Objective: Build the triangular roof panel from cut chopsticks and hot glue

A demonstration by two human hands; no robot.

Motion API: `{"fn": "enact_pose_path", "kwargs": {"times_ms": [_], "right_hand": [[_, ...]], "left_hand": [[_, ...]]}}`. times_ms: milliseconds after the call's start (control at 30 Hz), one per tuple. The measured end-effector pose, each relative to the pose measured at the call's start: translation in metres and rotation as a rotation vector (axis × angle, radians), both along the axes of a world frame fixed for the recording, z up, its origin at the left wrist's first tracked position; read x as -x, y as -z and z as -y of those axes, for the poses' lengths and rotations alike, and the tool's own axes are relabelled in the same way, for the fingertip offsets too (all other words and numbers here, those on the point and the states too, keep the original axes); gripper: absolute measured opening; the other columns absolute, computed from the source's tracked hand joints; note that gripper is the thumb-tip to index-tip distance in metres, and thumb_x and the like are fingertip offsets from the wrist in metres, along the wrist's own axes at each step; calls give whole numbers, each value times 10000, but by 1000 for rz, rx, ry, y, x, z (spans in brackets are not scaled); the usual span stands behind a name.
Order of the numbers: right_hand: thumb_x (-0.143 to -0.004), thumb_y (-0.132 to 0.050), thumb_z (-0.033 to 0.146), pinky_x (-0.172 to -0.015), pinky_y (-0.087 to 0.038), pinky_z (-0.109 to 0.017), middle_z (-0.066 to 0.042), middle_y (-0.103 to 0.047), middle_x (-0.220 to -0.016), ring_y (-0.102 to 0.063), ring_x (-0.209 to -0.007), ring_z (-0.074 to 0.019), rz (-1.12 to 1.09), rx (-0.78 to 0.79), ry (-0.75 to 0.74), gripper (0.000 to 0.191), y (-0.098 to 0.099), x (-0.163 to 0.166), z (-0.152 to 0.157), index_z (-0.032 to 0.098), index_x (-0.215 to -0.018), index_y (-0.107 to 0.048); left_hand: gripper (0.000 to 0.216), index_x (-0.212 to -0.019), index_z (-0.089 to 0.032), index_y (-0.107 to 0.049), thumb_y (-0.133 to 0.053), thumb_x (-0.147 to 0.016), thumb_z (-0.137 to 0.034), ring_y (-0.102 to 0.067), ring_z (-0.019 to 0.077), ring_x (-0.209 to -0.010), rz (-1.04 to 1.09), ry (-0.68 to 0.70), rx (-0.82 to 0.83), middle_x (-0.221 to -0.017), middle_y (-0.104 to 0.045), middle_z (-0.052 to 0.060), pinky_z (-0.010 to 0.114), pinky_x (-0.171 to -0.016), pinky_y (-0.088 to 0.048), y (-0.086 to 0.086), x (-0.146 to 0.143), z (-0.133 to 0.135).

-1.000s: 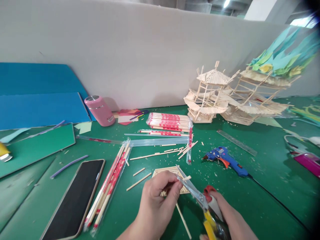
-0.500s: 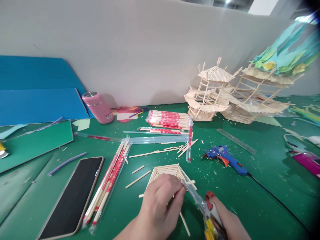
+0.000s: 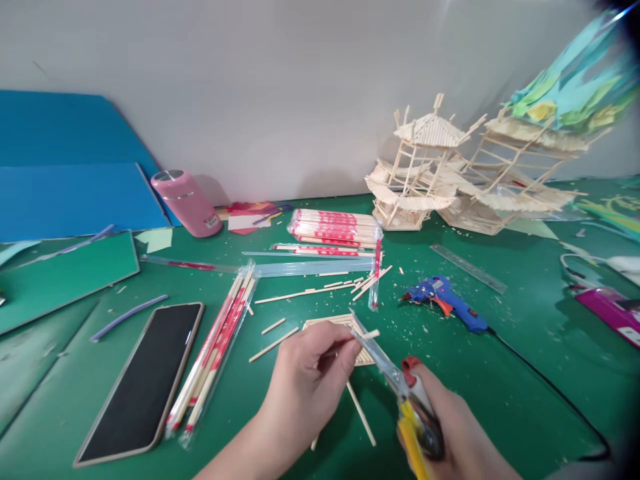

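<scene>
My left hand (image 3: 305, 387) pinches a thin wooden stick (image 3: 369, 335) between thumb and fingers, low in the middle of the view. My right hand (image 3: 450, 433) is closed on the red and yellow handles of a pair of scissors (image 3: 395, 383). The blades point up and left and meet the stick near its right end. Just behind my fingers lies a flat panel of glued sticks (image 3: 345, 330) on the green table (image 3: 525, 387). A loose stick (image 3: 361, 413) lies under my hands.
A phone (image 3: 143, 380) and wrapped chopsticks (image 3: 215, 353) lie at left, more packs (image 3: 335, 230) and a pink bottle (image 3: 187, 203) behind. A blue glue gun (image 3: 445, 303), a ruler (image 3: 467, 267) and stick pavilion models (image 3: 440, 180) sit at right. Blue boards (image 3: 75, 180) lean at far left.
The view has tilted down a little. My hands dipped toward the panel, then came back up with the stick and scissors still held, blades on the stick.
</scene>
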State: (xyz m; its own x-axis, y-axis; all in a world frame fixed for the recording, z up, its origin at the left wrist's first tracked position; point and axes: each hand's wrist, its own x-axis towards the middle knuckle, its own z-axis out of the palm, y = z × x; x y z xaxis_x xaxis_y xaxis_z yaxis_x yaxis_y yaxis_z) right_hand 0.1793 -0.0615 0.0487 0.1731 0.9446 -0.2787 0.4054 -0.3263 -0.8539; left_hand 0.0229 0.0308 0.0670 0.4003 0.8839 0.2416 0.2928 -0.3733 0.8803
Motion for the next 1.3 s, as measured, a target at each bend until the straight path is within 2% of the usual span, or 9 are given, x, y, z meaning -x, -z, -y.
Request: {"fn": "enact_pose_path", "kwargs": {"times_ms": [300,533,667,767,833,900,1000,1167,1300], "right_hand": [[-678,-531,249,-522,-467,-202,9,-603,-683,-559,-577,-125,16,43,-117,226,-10,-3,-4,218,-899,-497],[-639,-622,249,-609,-492,-211,18,-597,-724,-590,-706,-157,-57,60,35,417,10,-7,7,243,-1044,-523],[-619,-653,297,-607,-498,-209,4,-601,-763,-593,-752,-168,-125,81,45,351,14,-11,5,240,-951,-553],[-794,-434,431,-491,-476,-211,11,-512,-583,-555,-558,-128,-238,180,55,242,20,-8,3,215,-784,-542],[-845,-299,458,-465,-457,-215,28,-426,-513,-503,-480,-109,-303,233,81,344,25,-6,1,210,-756,-520],[-772,-466,431,-482,-442,-203,52,-391,-510,-471,-477,-97,-304,232,104,232,29,-6,-1,213,-831,-519],[-544,-695,265,-480,-404,-170,70,-421,-544,-458,-519,-90,-252,203,107,410,33,-6,-3,232,-908,-508],[-725,-553,363,-482,-410,-179,59,-413,-546,-447,-495,-81,-336,298,115,188,35,-10,-2,215,-831,-504],[-650,-644,295,-472,-395,-184,67,-406,-524,-442,-481,-83,-376,240,14,266,45,-21,0,199,-860,-513]], "left_hand": [[180,-718,-167,-608,-478,-825,-231,-525,122,-586,71,207,249,-651,-607,20,208,-516,-420,-7,12,-8],[207,-610,-160,-558,-471,-793,-117,-372,77,-450,-50,-74,-253,-503,-471,-26,186,-421,-297,-1,1,2],[214,-640,-161,-580,-465,-819,-179,-430,95,-516,48,127,84,-565,-527,-4,193,-472,-349,-1,6,-5],[197,-678,-158,-593,-483,-819,-239,-432,99,-541,154,250,331,-606,-531,3,196,-477,-353,-1,8,-8],[208,-663,-154,-585,-480,-820,-241,-396,90,-509,129,206,311,-568,-496,-9,191,-452,-323,1,6,-5],[216,-652,-149,-580,-461,-822,-210,-385,87,-495,45,88,162,-545,-486,-11,191,-450,-307,4,2,-1],[246,-603,-141,-557,-439,-818,-163,-371,83,-491,-21,-4,-43,-526,-468,-14,195,-463,-292,9,-2,2],[221,-647,-135,-568,-480,-815,-248,-347,79,-509,166,219,354,-561,-443,-22,193,-459,-287,11,5,-9],[242,-632,-135,-555,-507,-801,-300,-313,67,-470,244,292,517,-528,-409,-38,192,-427,-244,10,5,-12]]}}
